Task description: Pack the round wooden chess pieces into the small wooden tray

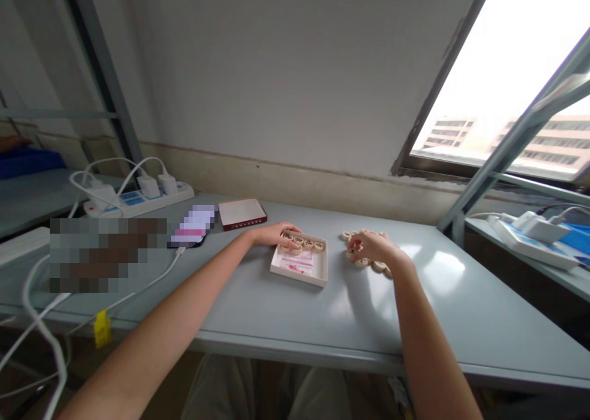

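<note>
A small white box (302,268) lies open on the grey table (286,321), with a row of round wooden game pieces (308,243) along its far side. My left hand (274,233) rests at the box's far left corner, fingertips pressed on one of those pieces. To the right, a loose cluster of the same wooden pieces (369,264) lies on the table. My right hand (371,246) is over that cluster, fingers curled in a pinch on a piece.
A dark red box lid (242,214) lies behind the box, beside a phone (193,226). A white power strip (138,200) with chargers and cables sits far left. A second power strip (534,235) lies on the neighbouring table at right, past a metal post.
</note>
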Available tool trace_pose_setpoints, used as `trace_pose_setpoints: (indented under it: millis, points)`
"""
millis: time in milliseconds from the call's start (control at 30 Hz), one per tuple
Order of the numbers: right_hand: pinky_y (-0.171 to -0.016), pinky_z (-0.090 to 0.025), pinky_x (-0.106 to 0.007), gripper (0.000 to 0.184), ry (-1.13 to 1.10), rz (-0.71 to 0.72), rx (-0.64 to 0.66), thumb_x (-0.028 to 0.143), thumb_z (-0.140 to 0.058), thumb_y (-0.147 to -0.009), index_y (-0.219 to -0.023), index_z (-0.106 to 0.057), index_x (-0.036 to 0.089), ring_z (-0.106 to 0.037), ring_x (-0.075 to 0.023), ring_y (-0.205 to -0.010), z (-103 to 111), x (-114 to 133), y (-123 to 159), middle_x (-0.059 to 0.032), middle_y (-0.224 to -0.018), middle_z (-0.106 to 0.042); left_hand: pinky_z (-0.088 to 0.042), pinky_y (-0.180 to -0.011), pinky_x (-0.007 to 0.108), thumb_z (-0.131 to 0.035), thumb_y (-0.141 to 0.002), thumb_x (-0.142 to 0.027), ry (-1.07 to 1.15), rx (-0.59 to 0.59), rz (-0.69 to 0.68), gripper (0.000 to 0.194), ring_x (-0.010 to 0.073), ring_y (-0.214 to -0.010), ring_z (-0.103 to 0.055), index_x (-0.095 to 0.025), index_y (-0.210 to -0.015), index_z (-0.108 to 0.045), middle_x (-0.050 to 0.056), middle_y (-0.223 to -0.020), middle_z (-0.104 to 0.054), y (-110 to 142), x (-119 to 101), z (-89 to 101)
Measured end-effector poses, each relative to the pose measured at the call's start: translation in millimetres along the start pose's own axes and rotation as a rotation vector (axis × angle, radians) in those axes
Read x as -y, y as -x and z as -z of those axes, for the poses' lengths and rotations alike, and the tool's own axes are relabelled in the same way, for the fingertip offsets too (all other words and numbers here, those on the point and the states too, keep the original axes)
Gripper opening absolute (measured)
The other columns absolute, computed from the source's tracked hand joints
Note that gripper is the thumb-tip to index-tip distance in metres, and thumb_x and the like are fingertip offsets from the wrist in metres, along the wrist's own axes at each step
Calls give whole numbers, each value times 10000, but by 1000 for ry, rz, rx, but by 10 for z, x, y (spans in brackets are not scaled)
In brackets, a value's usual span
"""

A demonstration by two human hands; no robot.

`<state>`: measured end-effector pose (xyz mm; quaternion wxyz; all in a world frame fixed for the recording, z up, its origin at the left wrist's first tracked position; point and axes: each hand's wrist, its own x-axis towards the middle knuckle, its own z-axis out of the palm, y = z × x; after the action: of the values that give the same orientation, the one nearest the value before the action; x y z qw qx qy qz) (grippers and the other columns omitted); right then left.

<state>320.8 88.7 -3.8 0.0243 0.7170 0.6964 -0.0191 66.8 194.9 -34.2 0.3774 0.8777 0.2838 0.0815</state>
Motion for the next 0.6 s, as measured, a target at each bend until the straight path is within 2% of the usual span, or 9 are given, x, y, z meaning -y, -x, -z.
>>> trace_pose_setpoints:
  millis: [133, 267, 367, 467, 600]
  points:
    - [-570, -341, -273, 120, -128, 85, -127, 311, -601, -681, -768, -657, 251, -556, -170, -651, 17, 84, -18, -19, -723, -633, -357, -862, 254, -614, -655, -430, 17, -7, -10, 551, 208, -1061, -460, -174, -1128, -495, 62, -1161, -505, -15, 27, -10]
    - [-590, -375, -228, 187, -385, 345, -173, 311, -587, -723, -893, -634, 249, -546, -131, -674, 16, 350, -53, -3, -782, -617, -367, -842, 254, -618, -650, -414, 15, -17, -9, 526, 212, -1044, -474, -165, -1102, -516, 56, -1125, -535, -9, -6, -17]
    - [-656, -357, -235, 189, -335, 490, -161, 258, -574, -745, -925, -632, 265, -536, -124, -703, -40, 587, -52, 5, -812, -605, -363, -848, 255, -604, -661, -413, -13, -22, -10, 532, 221, -1053, -471, -140, -1109, -514, 71, -1135, -531, -3, -27, -17]
    - [-697, -316, -263, 200, -215, 499, -199, 230, -576, -748, -943, -615, 258, -538, -131, -713, -103, 719, -39, 8, -822, -610, -345, -878, 262, -595, -670, -418, -29, -28, -20, 547, 224, -1081, -455, -133, -1127, -502, 82, -1171, -509, -4, -27, -17]
    - [-691, -289, -263, 158, -177, 459, -246, 214, -598, -735, -893, -587, 206, -548, -137, -710, -149, 729, -48, 9, -791, -626, -341, -887, 266, -596, -675, -405, -27, -30, -26, 527, 223, -1096, -446, -147, -1126, -506, 74, -1177, -510, -5, -27, -18]
